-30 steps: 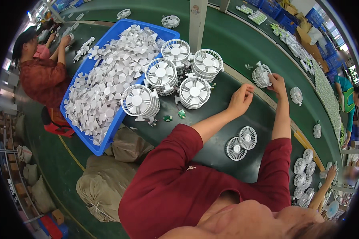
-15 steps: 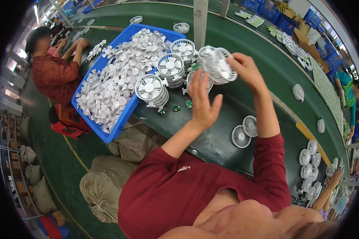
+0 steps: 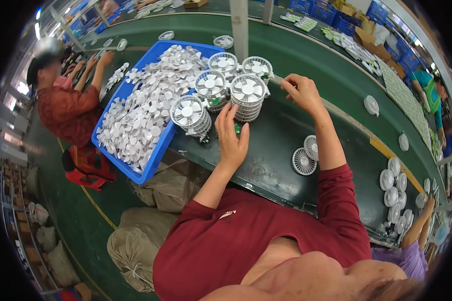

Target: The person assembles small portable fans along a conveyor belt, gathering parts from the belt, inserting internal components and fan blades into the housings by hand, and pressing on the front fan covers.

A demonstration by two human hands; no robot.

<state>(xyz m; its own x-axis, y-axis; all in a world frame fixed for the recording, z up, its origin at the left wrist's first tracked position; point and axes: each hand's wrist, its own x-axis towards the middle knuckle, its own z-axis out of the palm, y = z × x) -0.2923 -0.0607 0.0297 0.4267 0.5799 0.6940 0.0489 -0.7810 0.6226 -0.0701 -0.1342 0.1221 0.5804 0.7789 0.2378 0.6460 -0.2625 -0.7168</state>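
Note:
Several stacks of white fan housings with blades inside stand on the dark green worktop (image 3: pixel 266 165). The nearest tall stack (image 3: pixel 247 103) has my left hand (image 3: pixel 232 140) just in front of its lower left side. That hand is open, fingers spread and pointing up; whether a fingertip touches the stack I cannot tell. My right hand (image 3: pixel 302 94) hovers to the right of the stacks, its fingers loosely bent and apart, with nothing in them. Another stack (image 3: pixel 190 116) stands left of my left hand, against the blue bin. A small green circuit board (image 3: pixel 237 128) is partly hidden behind my left hand.
A blue bin (image 3: pixel 153 173) heaped with white fan blades (image 3: pixel 135 123) fills the left side. Two round white grilles (image 3: pixel 304 161) lie near my right forearm. A metal post (image 3: pixel 239 30) rises behind the stacks. Co-workers sit at left and right, beside a green conveyor belt (image 3: pixel 331 85).
The fan housing my right hand held now sits on the front stack, released. My right hand has drawn off it, and my left hand has moved lower and left.

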